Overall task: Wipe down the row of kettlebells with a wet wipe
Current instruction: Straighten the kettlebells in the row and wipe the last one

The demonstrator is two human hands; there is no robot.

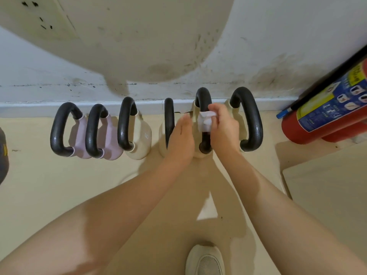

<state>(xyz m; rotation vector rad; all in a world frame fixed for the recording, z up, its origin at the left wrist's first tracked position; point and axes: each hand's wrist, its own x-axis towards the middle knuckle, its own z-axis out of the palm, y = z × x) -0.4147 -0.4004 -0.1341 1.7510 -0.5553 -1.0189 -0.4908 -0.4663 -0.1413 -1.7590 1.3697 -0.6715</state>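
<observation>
Several kettlebells with black handles stand in a row along the wall: two pink ones [79,133] on the left and cream ones [139,135] to the right. My right hand [224,130] pinches a white wet wipe [205,121] wrapped around the black handle of the second kettlebell from the right [203,100]. My left hand [181,139] lies with straight fingers against the cream body between that kettlebell and the one to its left [169,116]. The rightmost kettlebell [250,116] stands just beyond my right hand.
A red fire extinguisher [325,116] lies at the right by the wall. A pale board [327,187] covers the floor at lower right. My shoe [206,259] shows at the bottom. A dark object [3,155] sits at the left edge.
</observation>
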